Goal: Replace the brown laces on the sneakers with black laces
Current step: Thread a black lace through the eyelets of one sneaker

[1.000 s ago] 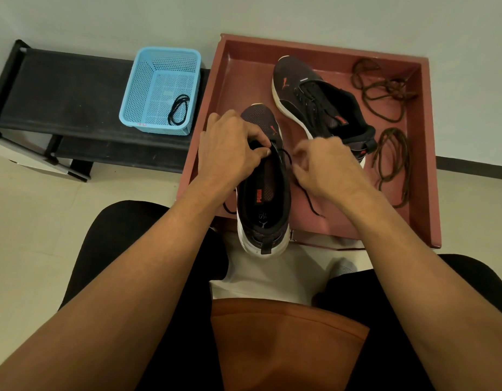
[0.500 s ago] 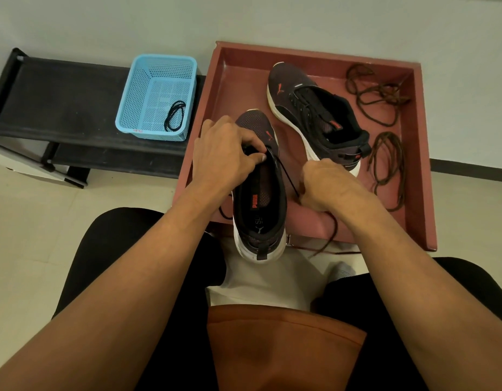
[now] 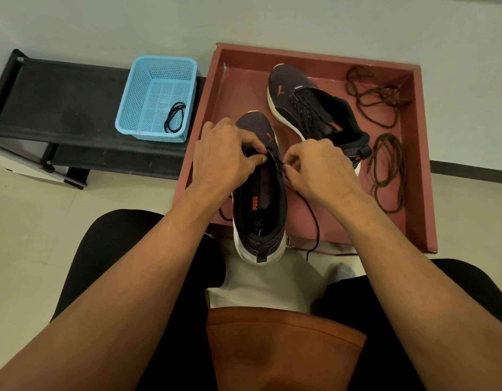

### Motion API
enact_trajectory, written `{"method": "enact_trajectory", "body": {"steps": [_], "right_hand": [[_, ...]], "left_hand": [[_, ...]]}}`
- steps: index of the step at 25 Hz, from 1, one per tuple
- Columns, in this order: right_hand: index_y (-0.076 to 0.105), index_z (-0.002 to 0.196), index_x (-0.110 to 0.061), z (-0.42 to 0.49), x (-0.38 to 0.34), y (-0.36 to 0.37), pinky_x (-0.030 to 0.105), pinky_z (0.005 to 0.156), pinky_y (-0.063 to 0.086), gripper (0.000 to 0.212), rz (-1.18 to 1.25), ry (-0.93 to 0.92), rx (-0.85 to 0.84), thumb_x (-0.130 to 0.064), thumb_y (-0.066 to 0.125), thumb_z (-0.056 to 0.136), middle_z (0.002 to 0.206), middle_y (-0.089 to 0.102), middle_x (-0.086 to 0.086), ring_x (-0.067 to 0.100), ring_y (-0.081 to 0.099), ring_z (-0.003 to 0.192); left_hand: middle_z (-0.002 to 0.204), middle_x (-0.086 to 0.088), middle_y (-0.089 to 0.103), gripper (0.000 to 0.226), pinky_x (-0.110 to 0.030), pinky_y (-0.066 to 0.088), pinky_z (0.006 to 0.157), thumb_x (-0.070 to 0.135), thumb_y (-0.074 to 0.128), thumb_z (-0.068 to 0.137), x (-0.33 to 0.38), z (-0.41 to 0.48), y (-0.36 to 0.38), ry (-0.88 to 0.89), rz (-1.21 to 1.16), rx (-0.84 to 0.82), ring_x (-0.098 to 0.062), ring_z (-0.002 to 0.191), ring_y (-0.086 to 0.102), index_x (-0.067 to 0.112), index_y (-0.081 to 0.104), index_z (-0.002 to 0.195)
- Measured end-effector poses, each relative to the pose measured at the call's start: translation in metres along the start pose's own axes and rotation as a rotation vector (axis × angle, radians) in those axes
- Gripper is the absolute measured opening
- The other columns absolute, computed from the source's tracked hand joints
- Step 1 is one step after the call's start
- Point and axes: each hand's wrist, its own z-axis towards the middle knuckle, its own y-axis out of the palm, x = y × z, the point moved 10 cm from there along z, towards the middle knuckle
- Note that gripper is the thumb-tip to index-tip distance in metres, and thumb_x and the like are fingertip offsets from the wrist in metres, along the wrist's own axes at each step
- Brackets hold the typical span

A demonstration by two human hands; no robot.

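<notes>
Black lace [image 3: 314, 218] pinched, sneaker [image 3: 261, 215] overhanging tray rim [image 3: 426, 170]

Seated person, forearms [image 3: 137, 292] bare
Wearing black trousers [image 3: 148, 249]; rust-orange shirt [image 3: 283, 351] hem at the lap; one pale sock [image 3: 341, 273]

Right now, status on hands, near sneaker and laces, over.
Left hand grips near sneaker. Right hand pinches black lace, end trailing loose. Brown laces out, lying in tray. Nothing in the way.
</notes>
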Motion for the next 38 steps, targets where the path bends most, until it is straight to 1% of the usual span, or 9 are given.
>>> {"method": "enact_trajectory", "body": {"steps": [3, 7, 12, 17, 23, 27, 32, 35, 38], "right_hand": [[0.076, 0.105, -0.029, 0.000, 0.015, 0.016, 0.044, 0.085, 0.060, 0.014, -0.078, 0.068, -0.113, -0.031, 0.072, 0.092, 0.102, 0.073, 0.006, 0.036, 0.071, 0.099], [0.070, 0.080, -0.032, 0.001, 0.016, 0.000, 0.040, 0.080, 0.060, 0.008, 0.088, 0.097, -0.061, -0.035, 0.069, 0.088, 0.087, 0.072, -0.004, 0.024, 0.070, 0.087], [0.073, 0.079, -0.022, -0.005, 0.003, -0.041, 0.009, 0.060, 0.041, 0.014, 0.488, 0.017, 0.091, -0.029, 0.071, 0.092, 0.072, 0.069, -0.013, -0.003, 0.061, 0.063], [0.074, 0.090, -0.018, -0.003, -0.004, -0.048, 0.019, 0.073, 0.053, 0.013, 0.729, -0.080, 0.121, -0.026, 0.068, 0.099, 0.074, 0.074, -0.011, 0.004, 0.070, 0.072], [0.064, 0.076, -0.022, -0.002, 0.019, -0.066, 0.029, 0.067, 0.042, 0.034, 1.036, 0.006, 0.278, -0.035, 0.058, 0.107, 0.069, 0.061, 0.000, 0.012, 0.051, 0.066], [0.061, 0.073, -0.022, -0.005, 0.045, -0.076, 0.033, 0.069, 0.048, 0.034, 1.346, 0.111, 0.394, -0.034, 0.061, 0.105, 0.074, 0.062, 0.002, 0.017, 0.057, 0.073], [0.057, 0.077, -0.016, -0.007, 0.055, -0.080, 0.040, 0.080, 0.057, 0.025, 1.644, 0.097, 0.445, -0.008, 0.070, 0.096, 0.090, 0.072, 0.015, 0.032, 0.072, 0.089], [0.052, 0.078, -0.014, -0.002, 0.047, -0.073, 0.030, 0.060, 0.049, 0.027, 1.579, 0.056, 0.361, 0.000, 0.071, 0.093, 0.077, 0.066, 0.012, 0.019, 0.058, 0.060], [0.055, 0.084, -0.018, 0.003, 0.026, -0.063, 0.021, 0.053, 0.039, 0.023, 1.167, -0.017, 0.257, -0.008, 0.073, 0.094, 0.070, 0.069, 0.002, 0.007, 0.051, 0.054]], "left_hand": [[0.105, 0.010, 0.054, 0.017, -0.035, 0.046, 0.088, 0.050, 0.083, 0.083, 0.001, -0.002, 0.000, -0.014, 0.000, -0.014, -0.021, 0.110, 0.049, 0.045, 0.080, 0.099], [0.107, 0.009, 0.054, 0.023, -0.027, 0.037, 0.087, 0.044, 0.086, 0.081, 0.001, 0.001, 0.002, -0.004, -0.077, -0.055, -0.017, 0.108, 0.053, 0.042, 0.078, 0.102], [0.101, 0.012, 0.058, 0.018, -0.036, 0.054, 0.089, 0.047, 0.077, 0.085, 0.007, 0.005, 0.001, 0.028, -0.292, -0.039, -0.017, 0.103, 0.061, 0.043, 0.075, 0.103], [0.103, 0.012, 0.066, 0.011, -0.021, 0.048, 0.085, 0.037, 0.070, 0.097, 0.043, -0.003, -0.005, 0.293, -0.409, -0.052, -0.006, 0.099, 0.057, 0.034, 0.075, 0.107], [0.082, -0.005, 0.071, 0.031, -0.044, 0.056, 0.078, 0.046, 0.068, 0.094, -0.002, 0.011, -0.007, -0.029, -0.607, 0.019, -0.021, 0.074, 0.063, 0.018, 0.072, 0.080], [0.061, 0.007, 0.056, 0.051, -0.031, 0.045, 0.067, 0.055, 0.069, 0.091, -0.003, 0.007, -0.003, -0.074, -0.616, -0.006, -0.007, 0.061, 0.050, 0.011, 0.061, 0.066], [0.079, 0.006, 0.064, 0.042, -0.019, 0.045, 0.072, 0.048, 0.075, 0.092, 0.013, -0.001, -0.004, 0.001, -0.497, -0.112, -0.004, 0.074, 0.059, 0.024, 0.067, 0.058], [0.094, 0.003, 0.060, 0.027, -0.007, 0.042, 0.072, 0.040, 0.078, 0.091, 0.030, -0.012, 0.001, 0.071, -0.573, -0.359, 0.000, 0.080, 0.055, 0.016, 0.075, 0.081], [0.080, 0.007, 0.055, 0.015, -0.011, 0.043, 0.065, 0.030, 0.074, 0.095, 0.003, -0.006, -0.006, -0.109, -0.791, -0.297, 0.001, 0.066, 0.053, 0.017, 0.068, 0.093]]}}
